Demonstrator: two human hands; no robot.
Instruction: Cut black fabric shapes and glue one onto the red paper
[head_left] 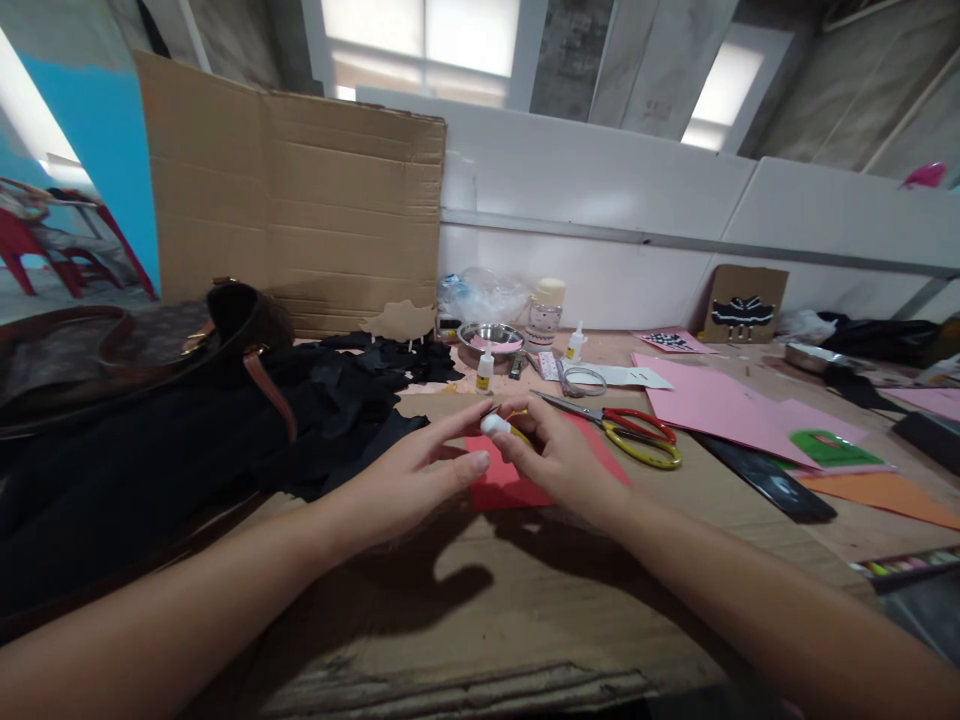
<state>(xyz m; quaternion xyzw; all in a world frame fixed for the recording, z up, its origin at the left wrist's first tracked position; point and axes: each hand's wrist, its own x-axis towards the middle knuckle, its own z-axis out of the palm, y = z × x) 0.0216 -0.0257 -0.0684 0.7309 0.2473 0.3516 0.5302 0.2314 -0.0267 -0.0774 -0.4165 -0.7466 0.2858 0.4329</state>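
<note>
My right hand (pixel 551 450) is closed around a small object with a rounded white end (pixel 495 426) and a yellow part; its exact kind is partly hidden by the fingers. My left hand (pixel 435 465) is beside it, thumb and forefinger stretched out and apart. Its forefinger tip is near a thin dark tip by the white end; whether they touch, I cannot tell. Below both hands lies a red sheet (pixel 502 492) on a cardboard board (pixel 450 640). Scissors (pixel 637 430) with red and yellow handles rest just right of my right hand.
Small glue bottles (pixel 485 372) stand ahead, near a metal bowl (pixel 491 342) and a capped jar (pixel 546 312). Black fabric scraps (pixel 352 430) and a brown bag (pixel 225 330) are on the left. Pink sheets (pixel 720 410) and a black phone-like slab (pixel 765 478) lie right.
</note>
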